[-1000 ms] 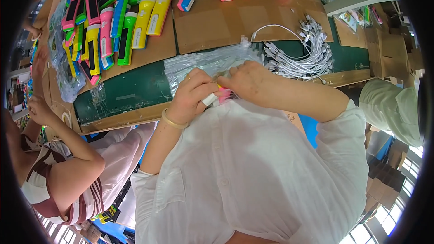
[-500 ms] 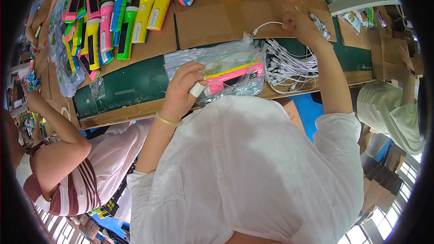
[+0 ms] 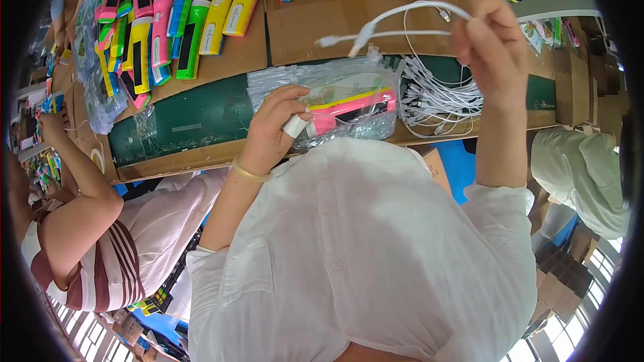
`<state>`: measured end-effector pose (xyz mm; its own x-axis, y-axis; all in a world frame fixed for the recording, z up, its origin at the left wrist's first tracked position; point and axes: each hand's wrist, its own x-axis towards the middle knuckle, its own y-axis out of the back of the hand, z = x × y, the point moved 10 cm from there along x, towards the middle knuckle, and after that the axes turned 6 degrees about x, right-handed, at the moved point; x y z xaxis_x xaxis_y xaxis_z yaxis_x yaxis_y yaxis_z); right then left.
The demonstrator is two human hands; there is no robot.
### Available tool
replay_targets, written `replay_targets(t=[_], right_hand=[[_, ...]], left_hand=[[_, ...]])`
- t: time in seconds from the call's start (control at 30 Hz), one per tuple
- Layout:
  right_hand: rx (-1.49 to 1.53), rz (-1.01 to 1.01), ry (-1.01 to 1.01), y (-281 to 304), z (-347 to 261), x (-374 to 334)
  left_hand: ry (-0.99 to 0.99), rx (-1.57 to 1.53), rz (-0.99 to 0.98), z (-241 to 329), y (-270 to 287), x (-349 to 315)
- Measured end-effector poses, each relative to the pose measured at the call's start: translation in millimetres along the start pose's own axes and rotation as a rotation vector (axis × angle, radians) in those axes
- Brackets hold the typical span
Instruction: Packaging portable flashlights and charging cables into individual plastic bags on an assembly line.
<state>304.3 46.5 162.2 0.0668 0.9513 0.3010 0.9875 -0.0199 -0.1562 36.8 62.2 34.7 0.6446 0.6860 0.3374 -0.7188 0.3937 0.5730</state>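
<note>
My right hand [image 3: 495,47] is raised above the table, its fingers pinched on a white charging cable [image 3: 402,8]. The cable's plug ends dangle to the left of the hand. Below lies a bunch of white cables [image 3: 436,94] on the table. My left hand [image 3: 274,124] curls round the near left end of a pink and yellow flashlight [image 3: 355,108], which lies in a clear plastic bag [image 3: 386,80] with a printed insert. A white band [image 3: 295,126] shows at the left fingers; whether it is tape or part of the flashlight, I cannot tell.
Several colourful flashlights [image 3: 178,20] lie piled on cardboard [image 3: 322,23] at the far left, more along the far edge. Flat clear bags [image 3: 265,87] lie under the bagged flashlight. A white curved bar [image 3: 557,5] stands far right. People sit on both sides, one in a striped sleeve [image 3: 124,261].
My right hand has lifted and moved right, drawing the cable up off the table with its ends swinging free. My left hand stays at the flashlight's end.
</note>
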Motion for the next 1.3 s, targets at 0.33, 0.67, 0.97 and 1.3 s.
replay_targets(t=[0.33,0.67,0.97,1.3], right_hand=[[-0.230,-0.222,-0.586,-19,100,-47],[-0.595,-0.695,-0.500,-94,128,-32],[-0.431,-0.608,-0.015,-148,127,-25],[-0.819,-0.482,-0.172,-30,113,-37]], left_hand=[[0.021,-0.044,0.046,-2,8,-1],[0.325,-0.003,0.120,-10,29,-20],[0.343,-0.161,0.202,-3,28,-15],[0.745,-0.473,0.263,-67,22,-39]])
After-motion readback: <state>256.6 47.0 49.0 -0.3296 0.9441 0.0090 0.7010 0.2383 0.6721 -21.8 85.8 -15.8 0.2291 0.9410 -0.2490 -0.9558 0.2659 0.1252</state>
